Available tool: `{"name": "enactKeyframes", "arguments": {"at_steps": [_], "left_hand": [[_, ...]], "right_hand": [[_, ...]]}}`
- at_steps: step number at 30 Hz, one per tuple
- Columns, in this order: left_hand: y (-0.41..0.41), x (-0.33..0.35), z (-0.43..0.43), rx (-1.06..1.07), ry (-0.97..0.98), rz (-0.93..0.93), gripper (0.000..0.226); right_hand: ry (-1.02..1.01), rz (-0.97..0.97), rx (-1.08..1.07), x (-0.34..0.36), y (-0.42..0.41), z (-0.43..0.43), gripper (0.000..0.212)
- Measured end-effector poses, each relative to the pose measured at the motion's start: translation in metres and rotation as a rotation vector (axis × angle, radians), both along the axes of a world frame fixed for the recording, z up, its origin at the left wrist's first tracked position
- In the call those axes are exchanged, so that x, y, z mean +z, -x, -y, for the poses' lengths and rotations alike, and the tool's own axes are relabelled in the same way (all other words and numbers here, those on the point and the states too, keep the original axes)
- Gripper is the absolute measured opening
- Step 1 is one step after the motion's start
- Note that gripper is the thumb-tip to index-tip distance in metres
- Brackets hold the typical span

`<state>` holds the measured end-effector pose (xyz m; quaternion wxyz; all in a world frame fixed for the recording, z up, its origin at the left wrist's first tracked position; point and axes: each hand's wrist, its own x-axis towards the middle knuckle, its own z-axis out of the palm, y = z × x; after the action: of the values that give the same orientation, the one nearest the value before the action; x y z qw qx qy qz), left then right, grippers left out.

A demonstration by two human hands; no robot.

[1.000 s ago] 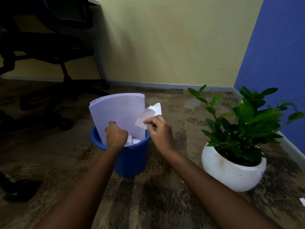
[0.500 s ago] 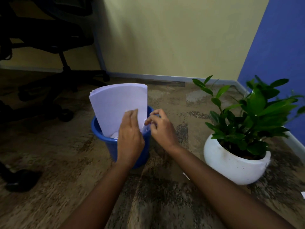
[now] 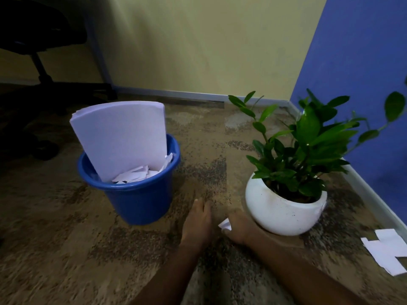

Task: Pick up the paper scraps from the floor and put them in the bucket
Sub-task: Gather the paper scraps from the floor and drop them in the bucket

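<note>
Bucket (image 3: 132, 194): blue plastic, upright on the carpet (image 3: 55, 249), at ten o'clock from your hands and near them. A sheaf of white sheets (image 3: 119, 137) stands in it, leaning on the far rim. Torn scraps (image 3: 136, 175) lie at its foot inside, so part of the job looks done.

Left hand (image 3: 197, 225): fingers straight, palm down on the carpet, holding nothing. You seem to use it as a prop while you lean low.

Right hand (image 3: 240, 227): just beside the left, the two close but not touching. Its fingers curl over a small scrap (image 3: 225, 224) at floor level, and the white corner juts out toward nine o'clock. Whether the paper is off the carpet yet cannot be told from here.

Plant pot (image 3: 284, 216): white, round, at two o'clock, so near your right wrist that it crowds the reach. A green plant (image 3: 308, 139) overhangs it.

Loose scraps (image 3: 385, 252): several white pieces overlapping on the carpet at three o'clock, well apart from your hands, near the foot of the blue wall (image 3: 363, 62). Not yet collected.

Chair (image 3: 39, 40): dark, at eleven o'clock, beyond the bucket.

Step in hand, as judged: securing the small scrap. Next, carry it toward ten o'clock and release it over the near rim, where the sheaf leaves room.
</note>
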<state>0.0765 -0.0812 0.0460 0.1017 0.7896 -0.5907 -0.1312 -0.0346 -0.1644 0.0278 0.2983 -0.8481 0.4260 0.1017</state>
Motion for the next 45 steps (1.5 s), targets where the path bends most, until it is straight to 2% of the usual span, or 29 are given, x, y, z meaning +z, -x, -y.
{"name": "enactKeyframes", "arguments": {"at_steps": [2, 5, 9, 14, 16, 17, 21, 24, 26, 29, 32, 34, 37, 41, 45], "left_hand": [[0.004, -0.011, 0.0, 0.028, -0.099, -0.043, 0.071], [0.004, -0.026, -0.004, 0.043, -0.188, -0.083, 0.069], [-0.004, -0.037, -0.01, 0.075, -0.261, -0.087, 0.07], [-0.011, -0.04, -0.015, 0.071, -0.3, -0.06, 0.068], [-0.014, -0.038, -0.018, 0.071, -0.285, -0.057, 0.065], [-0.015, -0.037, -0.019, 0.072, -0.279, -0.058, 0.064], [-0.024, -0.028, -0.022, 0.082, -0.23, -0.014, 0.056], [-0.029, -0.019, -0.025, 0.097, -0.184, 0.021, 0.051], [-0.032, -0.015, -0.026, 0.105, -0.158, 0.022, 0.049], [-0.032, -0.012, -0.027, 0.1, -0.113, -0.004, 0.049], [-0.03, -0.008, -0.03, 0.1, -0.093, -0.059, 0.053], [-0.028, -0.006, -0.031, 0.073, -0.056, -0.022, 0.049], [-0.02, -0.001, -0.029, 0.01, -0.005, 0.038, 0.046], [0.011, 0.005, -0.024, -0.135, 0.008, 0.083, 0.042], [0.058, 0.005, -0.016, -0.258, -0.032, 0.113, 0.034]], "right_hand": [[-0.001, 0.011, -0.032, -0.011, 0.009, -0.005, 0.042], [0.185, -0.043, -0.022, -0.023, 0.018, -0.011, 0.05], [0.083, 0.204, -0.044, -0.017, 0.021, -0.012, 0.037], [0.159, 0.306, -0.001, -0.003, 0.014, -0.015, 0.031], [0.151, 0.441, -0.072, 0.012, 0.003, -0.016, 0.035], [0.196, 0.502, -0.136, 0.02, -0.005, -0.015, 0.036], [0.489, 0.704, -0.312, 0.069, -0.046, -0.016, 0.013], [0.563, 0.942, -0.312, 0.11, -0.081, -0.028, 0.015], [0.61, 0.988, -0.243, 0.126, -0.103, -0.037, 0.016], [0.583, 0.903, -0.123, 0.133, -0.129, -0.051, 0.022], [0.491, 0.809, -0.129, 0.133, -0.134, -0.061, 0.032], [0.475, 0.774, -0.104, 0.133, -0.123, -0.063, 0.032], [0.505, 0.707, -0.032, 0.131, -0.088, -0.058, 0.026], [0.484, 0.509, 0.082, 0.119, -0.015, -0.046, 0.024], [0.499, 0.316, 0.004, 0.102, 0.068, -0.039, 0.025]]}}
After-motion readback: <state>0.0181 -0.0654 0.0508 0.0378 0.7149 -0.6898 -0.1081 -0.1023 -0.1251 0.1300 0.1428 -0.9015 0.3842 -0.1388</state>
